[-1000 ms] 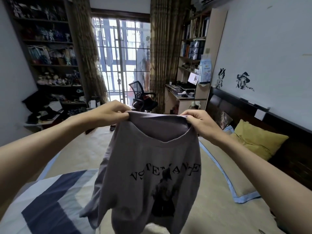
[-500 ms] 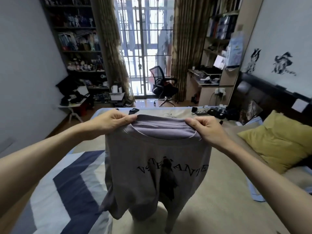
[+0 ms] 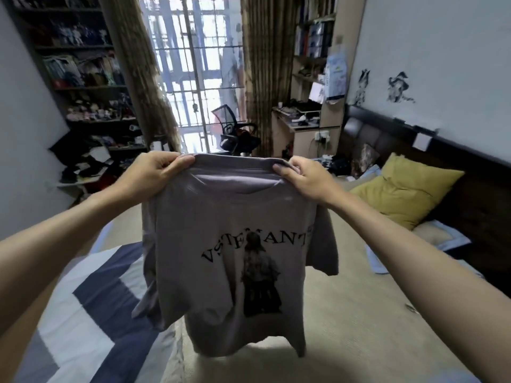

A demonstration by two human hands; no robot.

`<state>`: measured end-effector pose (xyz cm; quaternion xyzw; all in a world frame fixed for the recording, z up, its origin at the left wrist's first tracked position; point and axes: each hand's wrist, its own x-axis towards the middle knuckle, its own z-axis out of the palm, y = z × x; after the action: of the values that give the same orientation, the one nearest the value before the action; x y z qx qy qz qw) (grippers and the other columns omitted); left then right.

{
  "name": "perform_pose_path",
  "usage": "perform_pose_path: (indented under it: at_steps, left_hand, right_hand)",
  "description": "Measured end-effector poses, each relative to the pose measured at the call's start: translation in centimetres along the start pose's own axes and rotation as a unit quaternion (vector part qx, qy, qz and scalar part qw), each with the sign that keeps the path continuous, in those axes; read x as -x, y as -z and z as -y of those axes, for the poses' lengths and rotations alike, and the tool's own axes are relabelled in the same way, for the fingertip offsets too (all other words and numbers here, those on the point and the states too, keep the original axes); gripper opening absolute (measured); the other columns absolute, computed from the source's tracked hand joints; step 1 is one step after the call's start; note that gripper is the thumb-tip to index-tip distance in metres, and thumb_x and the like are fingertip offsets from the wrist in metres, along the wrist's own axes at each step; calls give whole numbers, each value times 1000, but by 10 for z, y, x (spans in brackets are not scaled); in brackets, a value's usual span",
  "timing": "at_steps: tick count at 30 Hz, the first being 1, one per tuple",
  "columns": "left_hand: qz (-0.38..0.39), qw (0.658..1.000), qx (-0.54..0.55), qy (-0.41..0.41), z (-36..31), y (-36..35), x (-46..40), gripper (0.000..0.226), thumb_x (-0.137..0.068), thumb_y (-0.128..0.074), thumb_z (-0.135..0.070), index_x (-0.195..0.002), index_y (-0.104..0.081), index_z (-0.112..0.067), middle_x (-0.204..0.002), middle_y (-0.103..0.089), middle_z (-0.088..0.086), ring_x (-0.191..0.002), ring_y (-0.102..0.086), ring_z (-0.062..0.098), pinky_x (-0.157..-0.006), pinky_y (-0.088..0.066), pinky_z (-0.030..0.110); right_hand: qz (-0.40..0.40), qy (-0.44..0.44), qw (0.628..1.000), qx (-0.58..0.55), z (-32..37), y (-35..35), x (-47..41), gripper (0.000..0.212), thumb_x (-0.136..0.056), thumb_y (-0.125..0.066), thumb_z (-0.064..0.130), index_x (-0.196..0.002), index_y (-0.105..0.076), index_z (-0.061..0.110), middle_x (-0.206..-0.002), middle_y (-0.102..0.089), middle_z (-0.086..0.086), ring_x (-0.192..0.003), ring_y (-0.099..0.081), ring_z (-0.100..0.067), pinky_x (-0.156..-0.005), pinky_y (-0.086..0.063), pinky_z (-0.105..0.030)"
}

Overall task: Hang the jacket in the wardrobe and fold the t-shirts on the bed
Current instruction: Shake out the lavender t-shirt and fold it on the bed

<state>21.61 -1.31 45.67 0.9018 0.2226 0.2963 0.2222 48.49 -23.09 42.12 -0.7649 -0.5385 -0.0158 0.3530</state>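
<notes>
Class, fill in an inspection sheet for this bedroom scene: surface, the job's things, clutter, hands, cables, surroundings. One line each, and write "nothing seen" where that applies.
Surface: bed with a beige cover; a blue-and-white striped blanket lies on its left part.
Job's things: grey printed t-shirt held up above the bed, hanging unfolded; no jacket seen.
Clutter: yellow pillow by the headboard; dark items piled on a small table at left.
Hands: left hand and right hand each grip the shirt's top edge.
Cables: a cord hangs from the wall socket beside the desk.
Surroundings: barred window, curtains, bookshelves, office chair.
</notes>
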Motion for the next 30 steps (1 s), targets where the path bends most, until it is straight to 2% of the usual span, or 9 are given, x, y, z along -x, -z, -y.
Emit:
perform_pose_path:
  at_steps: [4, 6, 9, 11, 14, 18, 24, 26, 30]
  left_hand:
    - [42, 994, 97, -3, -19, 17, 54, 58, -89, -56, -66, -87, -77, -12, -78, -75, 7, -69, -62, 5, -64, -48, 26]
    - [102, 988, 117, -24, -36, 28, 89, 61, -86, -59, -64, -86, -73, -5, -74, -69, 10, -67, -59, 9, -61, -46, 26]
    - [213, 970, 110, -33, -51, 42, 144, 69, -81, -68, -69, -88, -67, -1, -76, -61, 22, -69, -58, 20, -67, -46, 37]
    - [252, 961, 103, -47, -59, 49, 178, 74, -75, -71, -72, -88, -62, 1, -77, -56, 25, -68, -56, 34, -64, -45, 44]
    - [278, 943, 170, -62, -74, 62, 214, 37, -85, -77, -41, -99, -72, -7, -92, -72, 20, -82, -71, 29, -67, -58, 35]
    - [296, 931, 202, -71, -72, 68, 227, 24, -83, -69, -27, -104, -75, -15, -95, -77, 6, -87, -74, 19, -72, -61, 29]
    - [265, 956, 122, -30, -13, -12, 199, 58, -79, -61, -71, -83, -63, -14, -74, -60, 12, -66, -58, 20, -59, -47, 39]
    - [267, 957, 112, 4, 15, -53, 185, 61, -82, -60, -72, -81, -62, -11, -77, -60, 14, -70, -59, 27, -63, -46, 42]
    - [289, 944, 125, 97, 63, -139, 154, 41, -85, -63, -53, -77, -64, -13, -70, -61, -2, -63, -57, 5, -61, -43, 25]
  right_hand:
    - [-33, -26, 997, -59, 35, 9, 55, 50, -98, -57, 51, -70, -45, 13, -64, -47, 1, -59, -43, -12, -58, -30, -35]
    - [5, -30, 996, -79, 51, 17, 94, 59, -98, -52, 57, -78, -55, 1, -70, -54, -8, -66, -49, -13, -61, -34, -36]
    - [91, -45, 994, -47, 73, 27, 161, 51, -94, -47, 67, -85, -70, 22, -78, -69, 6, -74, -62, -13, -68, -45, -40]
    - [126, -32, 991, -20, 93, 32, 198, 54, -97, -50, 62, -83, -69, 14, -78, -70, -1, -68, -62, -17, -65, -47, -38]
    - [140, -23, 988, -63, 122, 47, 232, 60, -92, -55, 49, -78, -57, -9, -72, -60, -10, -62, -55, -17, -57, -42, -34]
    - [127, -2, 988, -91, 133, 58, 244, 53, -98, -52, 45, -85, -57, -6, -77, -57, -5, -71, -54, -12, -62, -43, -31]
    - [133, -80, 984, -86, 65, -6, 221, 66, -97, -54, 58, -86, -54, -7, -73, -52, -11, -66, -48, -8, -59, -39, -35]
    - [137, -132, 977, -99, 27, -39, 211, 68, -93, -57, 63, -78, -47, -3, -70, -44, -1, -62, -43, -7, -58, -33, -33]
    - [168, -194, 962, -94, -59, -102, 186, 47, -93, -60, 54, -71, -39, 19, -65, -33, 5, -56, -34, -6, -53, -26, -28]
